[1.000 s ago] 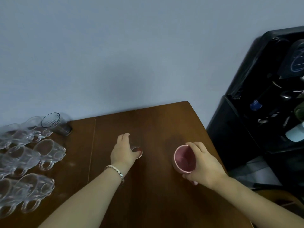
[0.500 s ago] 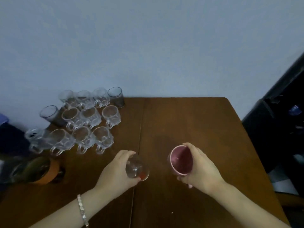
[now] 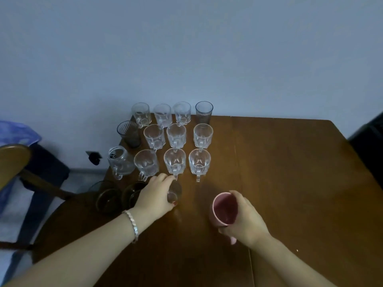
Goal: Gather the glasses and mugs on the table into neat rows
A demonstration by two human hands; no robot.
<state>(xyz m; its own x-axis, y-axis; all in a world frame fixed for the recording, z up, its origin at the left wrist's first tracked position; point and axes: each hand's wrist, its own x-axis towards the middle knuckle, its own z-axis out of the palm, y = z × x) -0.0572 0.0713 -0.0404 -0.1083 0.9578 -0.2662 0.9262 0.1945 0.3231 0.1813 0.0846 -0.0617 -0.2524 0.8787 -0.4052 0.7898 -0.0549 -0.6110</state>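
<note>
Near the glass mugs [image 3: 176, 162], left hand [image 3: 154, 195] grips a small glass [image 3: 174, 193].

Both forearms bare, no sleeves visible. Left wrist carries a bracelet [image 3: 132, 224] of pale, pearly linked segments. Left hand [image 3: 154, 196] thumbnail painted red.

Pink ceramic mug [image 3: 224, 209], darker pink inside. Clear faceted glass mugs w/ handles [image 3: 176, 135], colourless. Dark smoky ribbed glass tumblers [image 3: 204, 112], vertical line pattern. Small clear glass [image 3: 174, 192], reddish tint at base. Brown wooden table [image 3: 290, 172], glossy. Pale blue-grey wall [image 3: 186, 48]. White beaded bracelet [image 3: 132, 225]. Blue patterned cloth [image 3: 18, 131] far left.
</note>
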